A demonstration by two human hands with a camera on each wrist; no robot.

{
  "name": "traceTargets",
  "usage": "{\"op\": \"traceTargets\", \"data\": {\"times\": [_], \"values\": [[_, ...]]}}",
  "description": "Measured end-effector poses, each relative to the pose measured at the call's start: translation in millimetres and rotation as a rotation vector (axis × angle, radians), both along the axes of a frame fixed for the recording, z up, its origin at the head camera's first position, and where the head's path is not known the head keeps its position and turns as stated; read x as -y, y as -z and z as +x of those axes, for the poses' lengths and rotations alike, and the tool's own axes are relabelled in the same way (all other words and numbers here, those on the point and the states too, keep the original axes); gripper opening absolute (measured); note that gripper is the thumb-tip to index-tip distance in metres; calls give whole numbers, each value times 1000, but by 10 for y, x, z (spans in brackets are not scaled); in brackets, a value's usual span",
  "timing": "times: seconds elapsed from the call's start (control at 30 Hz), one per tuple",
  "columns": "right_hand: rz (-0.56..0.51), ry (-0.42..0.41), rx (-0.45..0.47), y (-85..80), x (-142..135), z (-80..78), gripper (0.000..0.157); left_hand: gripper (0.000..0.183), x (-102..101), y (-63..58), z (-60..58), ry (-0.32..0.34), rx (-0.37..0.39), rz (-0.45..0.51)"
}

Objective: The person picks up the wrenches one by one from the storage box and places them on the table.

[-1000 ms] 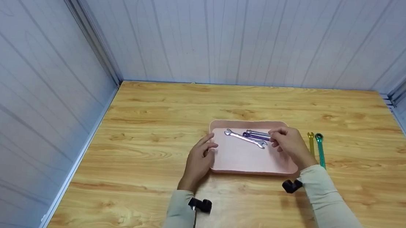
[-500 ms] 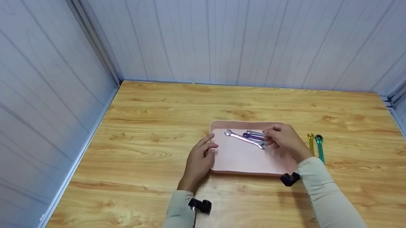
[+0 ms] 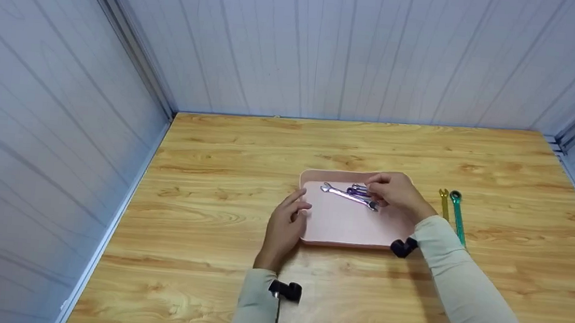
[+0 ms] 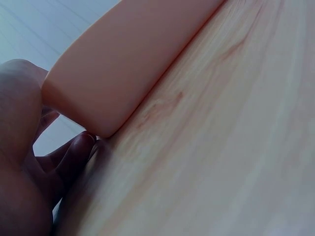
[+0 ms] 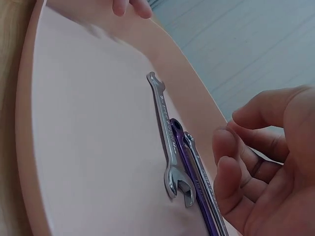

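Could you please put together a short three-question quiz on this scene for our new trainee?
1. True or false: the yellow wrench and the green wrench lie inside the shallow pink plastic tray.
2. How many wrenches lie in the tray? A) one B) three C) five
3. Which hand touches the tray's left edge?

Key
1. False: both lie on the wooden table, to the right of the tray.
2. B: a silver open-ended wrench, a purple wrench and a second silver wrench.
3. The left hand; the right hand is over the wrenches, fingers curled, gripping none in the wrist view.
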State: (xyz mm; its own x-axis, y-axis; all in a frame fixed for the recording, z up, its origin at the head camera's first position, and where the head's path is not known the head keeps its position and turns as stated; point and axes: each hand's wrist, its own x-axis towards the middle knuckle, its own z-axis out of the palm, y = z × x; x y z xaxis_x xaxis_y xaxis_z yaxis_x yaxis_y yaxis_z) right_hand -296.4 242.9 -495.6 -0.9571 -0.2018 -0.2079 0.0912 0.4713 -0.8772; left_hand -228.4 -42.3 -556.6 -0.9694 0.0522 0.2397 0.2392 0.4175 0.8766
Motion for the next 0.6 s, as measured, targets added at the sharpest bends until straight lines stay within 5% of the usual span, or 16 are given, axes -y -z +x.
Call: {"op": "traceTargets", "data": {"times": [0.3,0.6], "values": [[32,-14,-27,66,95,-39,30,21,-1,-1,10,-6,-19,-9],[65,-123,-51,133,182,-40,24,22,-6,4,6,-8,-2,5]]}}
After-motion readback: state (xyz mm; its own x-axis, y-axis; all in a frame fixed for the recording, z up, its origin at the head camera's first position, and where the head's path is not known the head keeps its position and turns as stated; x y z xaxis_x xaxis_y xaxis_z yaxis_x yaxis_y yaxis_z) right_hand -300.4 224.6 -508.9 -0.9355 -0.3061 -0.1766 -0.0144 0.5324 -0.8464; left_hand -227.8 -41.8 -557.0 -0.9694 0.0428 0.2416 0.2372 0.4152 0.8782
